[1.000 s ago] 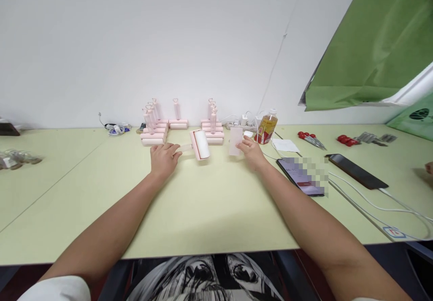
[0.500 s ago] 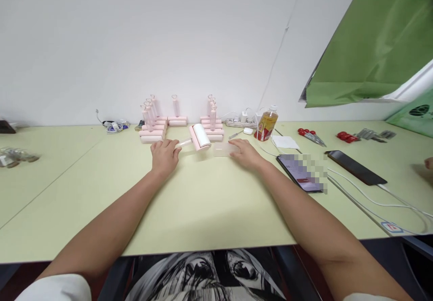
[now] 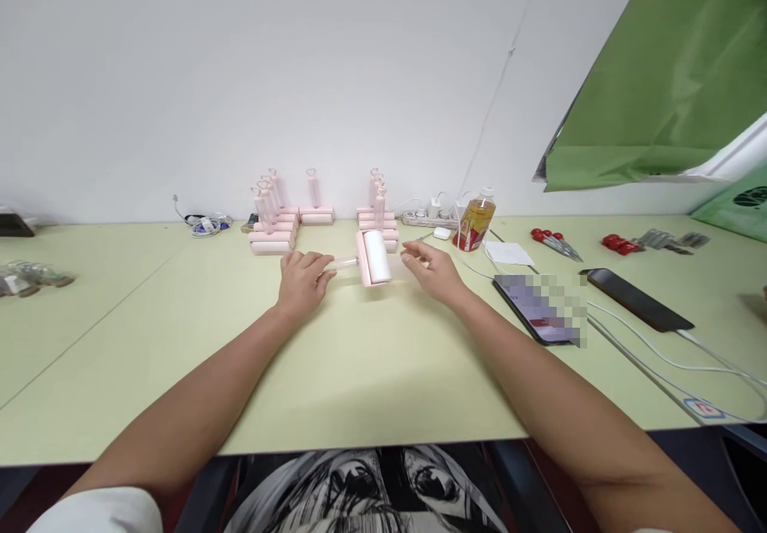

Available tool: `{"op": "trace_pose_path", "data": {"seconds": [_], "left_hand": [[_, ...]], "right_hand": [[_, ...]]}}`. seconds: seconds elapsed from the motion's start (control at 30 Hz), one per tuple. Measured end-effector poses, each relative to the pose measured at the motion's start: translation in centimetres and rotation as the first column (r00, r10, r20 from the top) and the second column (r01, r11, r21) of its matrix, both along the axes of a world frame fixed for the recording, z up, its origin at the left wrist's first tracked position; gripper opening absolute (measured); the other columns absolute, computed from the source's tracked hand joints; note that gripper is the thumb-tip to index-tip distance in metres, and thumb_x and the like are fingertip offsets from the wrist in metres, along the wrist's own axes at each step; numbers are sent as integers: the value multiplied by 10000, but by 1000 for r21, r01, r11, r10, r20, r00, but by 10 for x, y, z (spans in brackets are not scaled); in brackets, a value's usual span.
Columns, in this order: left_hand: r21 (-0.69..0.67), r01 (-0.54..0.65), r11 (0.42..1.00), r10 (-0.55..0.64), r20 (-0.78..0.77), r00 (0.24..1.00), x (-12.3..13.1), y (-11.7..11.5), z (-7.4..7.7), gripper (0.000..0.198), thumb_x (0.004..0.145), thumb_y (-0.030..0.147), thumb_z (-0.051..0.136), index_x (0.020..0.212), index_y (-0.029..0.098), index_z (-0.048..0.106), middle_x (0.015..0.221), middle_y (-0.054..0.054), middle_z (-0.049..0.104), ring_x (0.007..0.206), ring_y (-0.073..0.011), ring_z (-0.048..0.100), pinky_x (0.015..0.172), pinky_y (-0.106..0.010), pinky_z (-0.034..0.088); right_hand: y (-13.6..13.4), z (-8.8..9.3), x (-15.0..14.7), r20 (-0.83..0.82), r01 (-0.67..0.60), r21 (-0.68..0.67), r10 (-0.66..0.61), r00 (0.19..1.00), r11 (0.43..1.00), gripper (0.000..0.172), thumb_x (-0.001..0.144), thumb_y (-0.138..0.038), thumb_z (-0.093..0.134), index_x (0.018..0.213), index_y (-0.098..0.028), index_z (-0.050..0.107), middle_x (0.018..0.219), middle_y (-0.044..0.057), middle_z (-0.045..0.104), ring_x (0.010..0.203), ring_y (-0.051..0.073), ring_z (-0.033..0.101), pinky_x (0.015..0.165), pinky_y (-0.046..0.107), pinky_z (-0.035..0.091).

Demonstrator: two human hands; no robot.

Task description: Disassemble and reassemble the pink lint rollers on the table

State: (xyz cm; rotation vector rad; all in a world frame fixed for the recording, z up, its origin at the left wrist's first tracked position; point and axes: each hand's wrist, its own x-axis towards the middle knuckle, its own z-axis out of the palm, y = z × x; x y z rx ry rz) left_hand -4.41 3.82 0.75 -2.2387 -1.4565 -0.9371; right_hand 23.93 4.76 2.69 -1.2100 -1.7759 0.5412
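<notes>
My left hand (image 3: 303, 277) is closed on the clear handle of a pink lint roller (image 3: 374, 256) with a white roll, which lies on the pale green table (image 3: 359, 373) just right of that hand. My right hand (image 3: 432, 271) sits right of the roller. Its thumb and forefinger pinch the edge of a faint translucent cover (image 3: 403, 264) next to the roll. Behind the roller stand several more pink rollers (image 3: 273, 221) with heart-topped handles, and another stack (image 3: 376, 212) stands directly behind it.
A bottle of amber drink (image 3: 475, 223) and a power strip (image 3: 427, 218) stand at the back. Two phones (image 3: 539, 309) (image 3: 636, 300) with white cables lie to the right, past red-handled tools (image 3: 551, 242). Another person's hand (image 3: 763, 295) shows at the far right edge.
The right hand laid the upright translucent cover down flat. The left hand slid the roller to the right, up against the cover. The right hand now pinches the cover's edge.
</notes>
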Motion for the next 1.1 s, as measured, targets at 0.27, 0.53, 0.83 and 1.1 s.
{"op": "trace_pose_path", "data": {"seconds": [0.27, 0.53, 0.83, 1.1], "left_hand": [[124, 164, 979, -172, 65, 983, 5, -2, -2, 258, 889, 372, 577, 1052, 204, 688, 926, -78, 709, 875, -226, 569, 860, -391, 363], [69, 198, 978, -207, 176, 962, -1, -2, 3, 249, 891, 336, 555, 1032, 184, 694, 994, -101, 692, 954, -234, 605, 866, -396, 419], [-94, 475, 875, -332, 597, 731, 9, -21, 19, 184, 846, 344, 622, 870, 205, 740, 870, -57, 714, 809, -174, 639, 706, -285, 498], [-304, 743, 596, -110, 885, 451, 26, -20, 5, 522, 656, 368, 805, 1134, 188, 694, 941, -60, 719, 769, -170, 643, 717, -323, 541]], "right_hand": [[-17, 6, -20, -426, -304, -312, 154, 891, 900, 517, 705, -357, 706, 1161, -174, 543, 802, 28, 682, 628, 156, 602, 508, 241, 447], [-8, 5, -3, -457, -356, -219, 227, 860, 909, 532, 708, -330, 702, 1202, -179, 574, 902, 33, 705, 776, 188, 630, 633, 271, 474], [-17, 9, -6, -448, -479, -308, 319, 835, 822, 413, 726, -369, 693, 1104, -204, 723, 1091, 52, 712, 959, 239, 627, 826, 348, 459], [-9, -5, -8, -540, -426, -360, 186, 821, 830, 390, 637, -392, 793, 960, -175, 762, 954, 64, 738, 829, 203, 634, 753, 331, 466]]}}
